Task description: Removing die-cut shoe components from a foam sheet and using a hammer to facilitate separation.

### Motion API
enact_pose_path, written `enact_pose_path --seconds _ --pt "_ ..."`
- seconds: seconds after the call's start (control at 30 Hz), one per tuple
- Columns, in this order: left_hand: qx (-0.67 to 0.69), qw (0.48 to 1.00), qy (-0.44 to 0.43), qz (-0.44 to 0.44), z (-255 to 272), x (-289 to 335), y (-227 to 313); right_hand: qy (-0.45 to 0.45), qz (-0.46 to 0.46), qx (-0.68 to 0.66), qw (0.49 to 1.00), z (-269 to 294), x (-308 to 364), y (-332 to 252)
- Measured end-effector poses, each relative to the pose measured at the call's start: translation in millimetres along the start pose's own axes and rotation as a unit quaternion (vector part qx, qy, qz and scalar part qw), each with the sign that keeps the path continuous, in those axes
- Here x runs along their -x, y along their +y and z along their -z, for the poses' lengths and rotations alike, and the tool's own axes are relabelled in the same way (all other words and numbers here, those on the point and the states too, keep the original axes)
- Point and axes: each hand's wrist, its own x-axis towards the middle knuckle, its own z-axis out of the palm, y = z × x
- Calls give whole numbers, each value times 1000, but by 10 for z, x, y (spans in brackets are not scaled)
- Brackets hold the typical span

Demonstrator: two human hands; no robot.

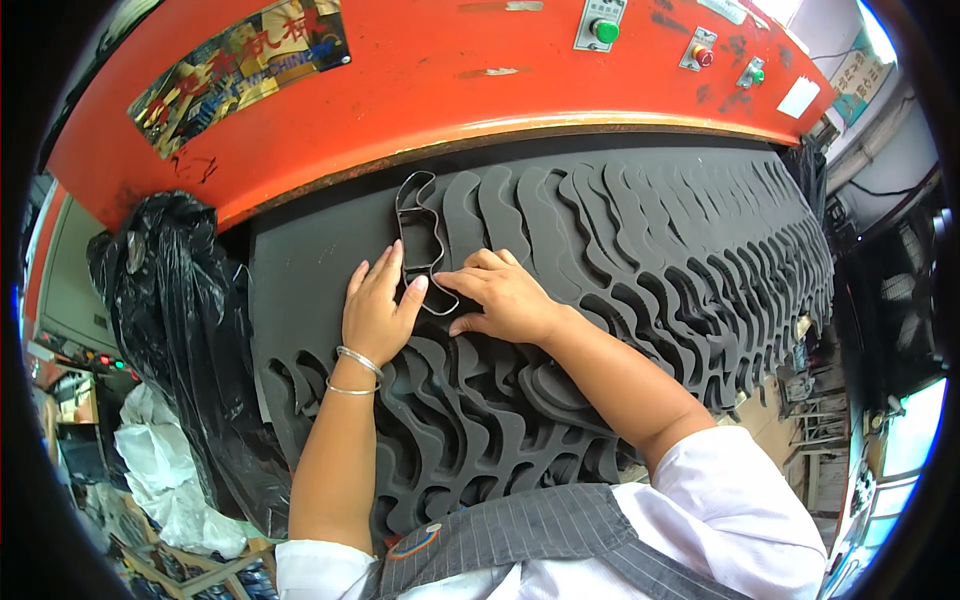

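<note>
A wavy metal cutting die (438, 262), a thin-walled outline with crossbars, stands on a dark grey foam sheet (310, 240). My left hand (378, 305) holds its left wall, fingers stretched along the outside and thumb over the near part. From the right, my right hand (510, 300) grips the die's near end between forefinger and thumb; its other fingers are bent. The two hands nearly meet at the die. Right of it and nearer to me, the foam is full of wavy cuts and curved openings (480, 430).
Beyond the sheet runs a red machine beam (420, 90) with a green button (605, 31) and a red button (704, 57). A black plastic bag (170, 300) hangs at the left, above a whitish plastic bag (165, 465). The cut foam droops at the right edge.
</note>
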Motion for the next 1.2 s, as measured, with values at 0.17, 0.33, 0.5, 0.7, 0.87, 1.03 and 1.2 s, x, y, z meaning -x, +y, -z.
enact_pose_path --seconds 0.17,0.33,0.5,0.7,0.87,1.03,1.2 --pt "-3 1000 14 -4 28 120 98 4 5 -29 1000 20 -26 10" --pt "-27 999 29 3 -103 69 152 9 2 -45 999 34 34 101" --pt "180 974 99 90 13 47 40 -1 -40 -82 996 280 -82 -108" --pt "169 943 281 49 -163 -250 1040 362 -31 -100 926 1614 720 466" --pt "173 958 158 -164 -600 -949 2064 600 -151 19 785 2935 1273 2234" --pt "90 952 150 -253 -628 -1497 3095 678 -327 278 596 4437 2162 3638" --pt "-4 983 106 -152 -518 -1603 3008 594 -268 -148 744 4167 1821 3065"
